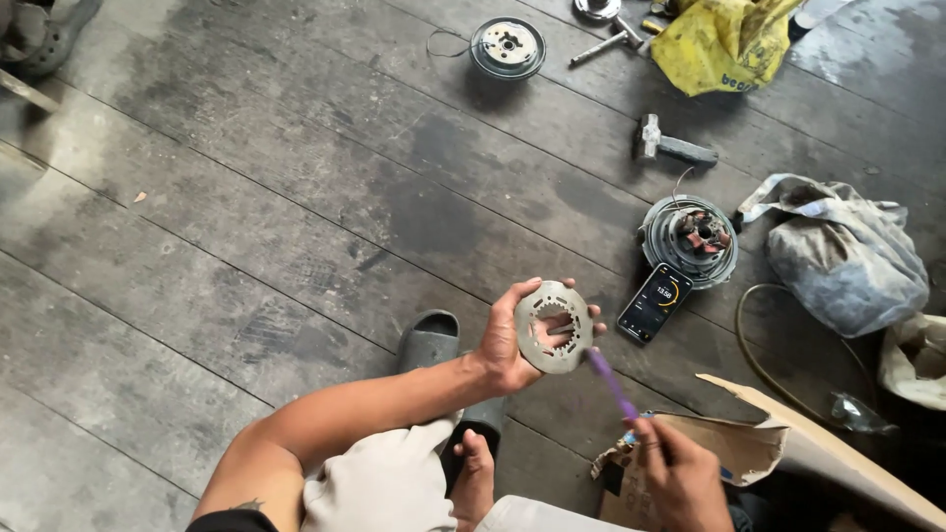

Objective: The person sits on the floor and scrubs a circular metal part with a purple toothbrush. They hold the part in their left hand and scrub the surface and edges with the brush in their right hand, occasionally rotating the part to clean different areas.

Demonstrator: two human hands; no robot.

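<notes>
My left hand (512,340) holds up a flat round metal plate (552,327) with a toothed hole in its middle, fingers showing through the hole. My right hand (680,473) grips a thin purple brush-like tool (611,382), whose tip touches the plate's lower right edge. Both hands hover over a dark, stained wooden plank floor (296,197).
A phone (655,301) with a lit screen lies beside a round motor part (690,239). A hammer (673,146), another round part (506,46), a yellow bag (719,39), a grey cloth bag (847,251), torn cardboard (788,443), a sandal (431,340) and my foot (475,473) surround me.
</notes>
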